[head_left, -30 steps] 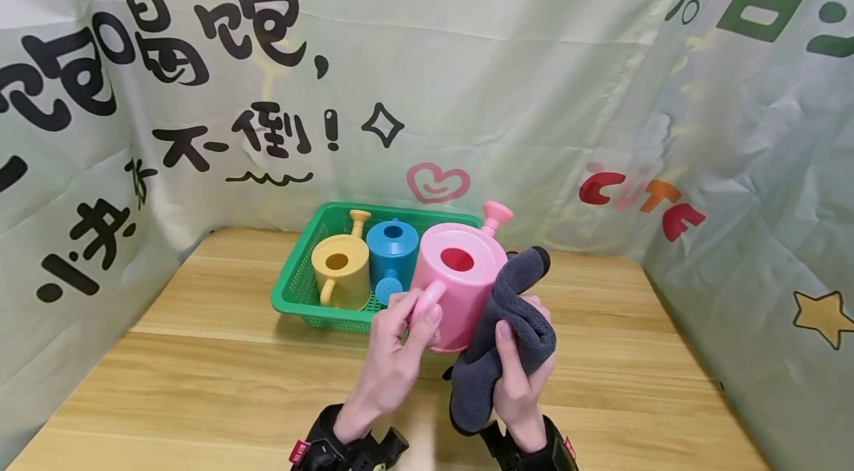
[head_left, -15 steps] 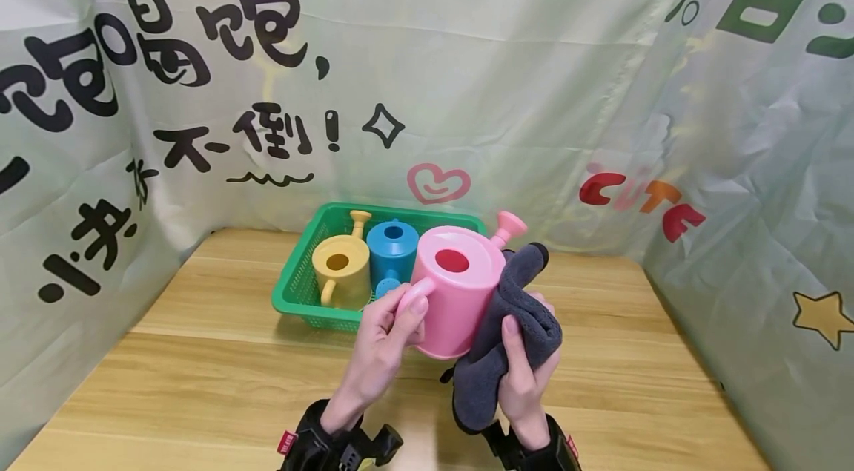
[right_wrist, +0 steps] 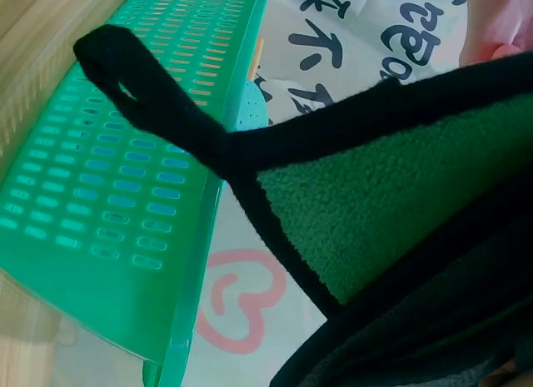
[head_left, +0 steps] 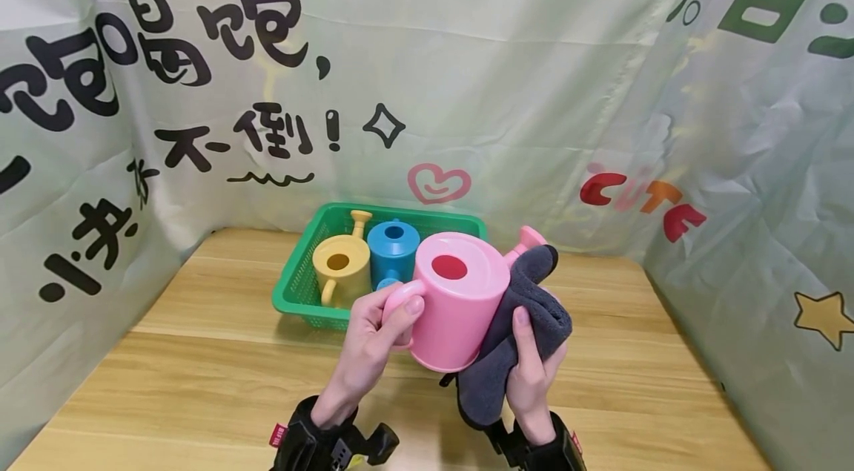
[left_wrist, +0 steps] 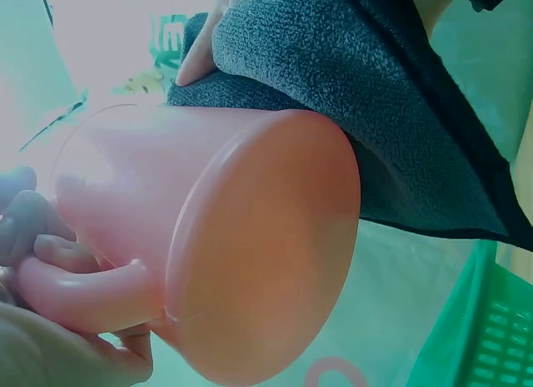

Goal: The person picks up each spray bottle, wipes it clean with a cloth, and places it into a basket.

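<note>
A pink toy watering can (head_left: 460,308) is held up over the table, tilted a little, its spout pointing to the back right. My left hand (head_left: 373,337) grips its handle (left_wrist: 92,295), with the thumb on top. In the left wrist view the can's round base (left_wrist: 266,254) faces the camera. My right hand (head_left: 537,374) holds a bunched dark grey cloth (head_left: 514,337) against the can's right side, thumb over the folds. The cloth's black hem loop (right_wrist: 125,79) hangs out in the right wrist view. Most right fingers are hidden behind the cloth.
A green plastic basket (head_left: 293,300) stands behind the hands on the wooden table (head_left: 200,382). Inside it are a yellow watering can (head_left: 350,278) and a blue watering can (head_left: 394,248). A printed fabric backdrop (head_left: 534,122) encloses the table at the back and sides.
The pink watering can has come nearer and lower, and its spout has swung right and down. My left hand moved left and down slightly; the right hand and cloth shifted slightly right.
</note>
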### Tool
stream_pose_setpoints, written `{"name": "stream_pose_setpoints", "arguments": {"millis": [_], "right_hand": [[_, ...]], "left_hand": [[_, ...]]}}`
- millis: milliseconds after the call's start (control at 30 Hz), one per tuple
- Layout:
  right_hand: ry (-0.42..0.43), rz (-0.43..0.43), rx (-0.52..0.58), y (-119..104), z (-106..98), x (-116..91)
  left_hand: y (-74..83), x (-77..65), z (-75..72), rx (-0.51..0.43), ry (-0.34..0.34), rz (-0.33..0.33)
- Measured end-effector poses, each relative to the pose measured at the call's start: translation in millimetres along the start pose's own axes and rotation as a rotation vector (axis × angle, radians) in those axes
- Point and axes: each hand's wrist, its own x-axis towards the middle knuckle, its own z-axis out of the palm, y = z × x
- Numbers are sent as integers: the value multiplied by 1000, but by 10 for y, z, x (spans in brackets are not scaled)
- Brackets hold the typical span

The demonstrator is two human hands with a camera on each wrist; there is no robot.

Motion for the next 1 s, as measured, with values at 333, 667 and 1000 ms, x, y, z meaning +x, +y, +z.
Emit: {"name": "stream_pose_setpoints", "arguments": {"millis": [333,667,1000], "right_hand": [[9,69,24,-38,-1,-17],[35,106,31,-41,-4,-1],[50,101,-40,-38,12,-39]], "left_hand": [[-23,-11,82,67,33,-24],[-50,-28,171,115,40,13],[-61,-32,189,139,55,-19]]}}
